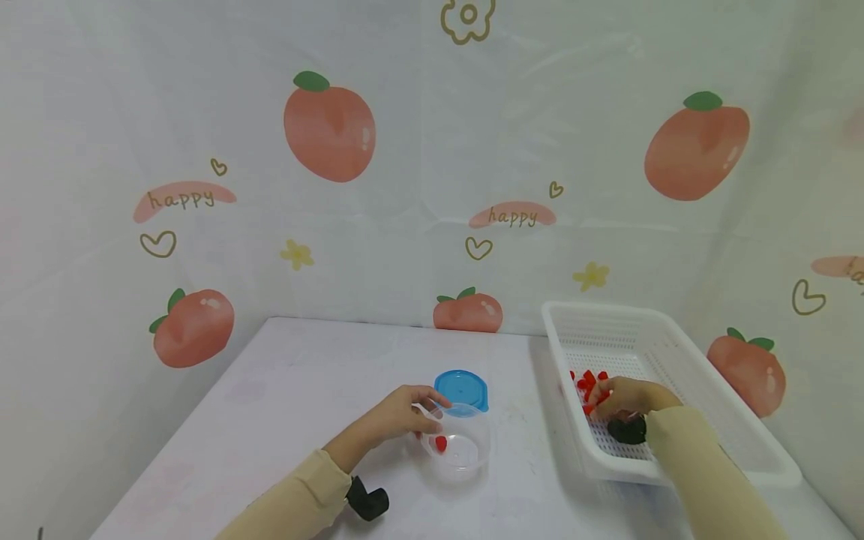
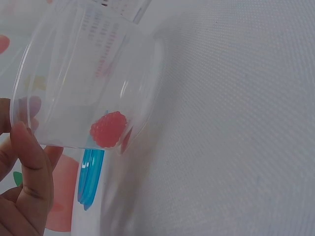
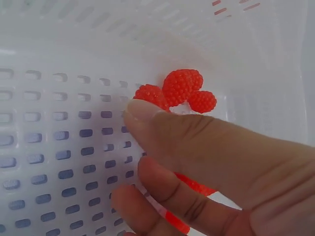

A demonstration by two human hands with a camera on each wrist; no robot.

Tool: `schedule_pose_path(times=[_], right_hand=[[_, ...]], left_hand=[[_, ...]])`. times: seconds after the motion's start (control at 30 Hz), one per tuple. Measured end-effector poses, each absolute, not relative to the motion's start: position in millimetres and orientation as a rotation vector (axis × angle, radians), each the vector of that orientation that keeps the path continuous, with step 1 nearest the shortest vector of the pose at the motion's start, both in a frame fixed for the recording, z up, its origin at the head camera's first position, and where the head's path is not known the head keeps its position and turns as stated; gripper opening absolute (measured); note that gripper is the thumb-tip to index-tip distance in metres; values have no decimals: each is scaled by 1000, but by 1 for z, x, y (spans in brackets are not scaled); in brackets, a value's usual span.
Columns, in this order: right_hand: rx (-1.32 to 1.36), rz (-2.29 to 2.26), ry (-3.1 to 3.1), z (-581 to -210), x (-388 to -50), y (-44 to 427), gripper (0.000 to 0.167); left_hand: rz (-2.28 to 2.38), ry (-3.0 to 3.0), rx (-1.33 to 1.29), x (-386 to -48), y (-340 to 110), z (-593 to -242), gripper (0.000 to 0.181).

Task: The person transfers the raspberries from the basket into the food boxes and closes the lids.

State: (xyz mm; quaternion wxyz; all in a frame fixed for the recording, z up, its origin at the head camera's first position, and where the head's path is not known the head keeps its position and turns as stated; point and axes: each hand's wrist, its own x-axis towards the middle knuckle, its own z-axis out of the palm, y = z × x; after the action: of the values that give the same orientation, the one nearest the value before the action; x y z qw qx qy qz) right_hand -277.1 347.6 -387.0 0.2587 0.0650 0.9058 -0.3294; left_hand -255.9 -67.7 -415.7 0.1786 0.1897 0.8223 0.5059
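Note:
In the head view, my left hand (image 1: 408,411) pinches the rim of a clear plastic container (image 1: 476,444) between thumb and fingers. A single red raspberry (image 2: 109,129) lies inside it against the wall. The blue lid (image 1: 461,388) lies on the table just behind the container. Over on the right, my right hand (image 1: 624,396) reaches down into a white plastic basket (image 1: 607,309). Several raspberries (image 3: 178,87) lie around its fingers at one end of the basket. The right wrist view shows thumb and fingers apart, with nothing visibly gripped; a raspberry sits partly hidden behind the thumb.
The basket has slotted sides and a slotted floor, and its wall stands between the two hands. A white patterned cloth hangs behind the white table (image 1: 324,367). Black wrist devices (image 1: 367,500) show below each hand.

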Motion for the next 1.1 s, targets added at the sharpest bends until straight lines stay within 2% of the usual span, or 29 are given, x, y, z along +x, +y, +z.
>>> schedule_pose_path(times=[0.3, 0.63, 0.93, 1.1], right_hand=[[81, -1058, 2428, -384, -279, 350, 19], [-49, -1270, 2463, -380, -286, 351, 30], [-52, -1331, 2567, -368, -281, 346, 42], [-83, -1424, 2582, -363, -282, 344, 42]], left_hand=[[1423, 2335, 529, -257, -68, -417, 28], [1430, 2321, 519, -256, -68, -417, 29], [1429, 2321, 514, -256, -68, -416, 29], [1429, 2322, 509, -256, -68, -417, 28]])
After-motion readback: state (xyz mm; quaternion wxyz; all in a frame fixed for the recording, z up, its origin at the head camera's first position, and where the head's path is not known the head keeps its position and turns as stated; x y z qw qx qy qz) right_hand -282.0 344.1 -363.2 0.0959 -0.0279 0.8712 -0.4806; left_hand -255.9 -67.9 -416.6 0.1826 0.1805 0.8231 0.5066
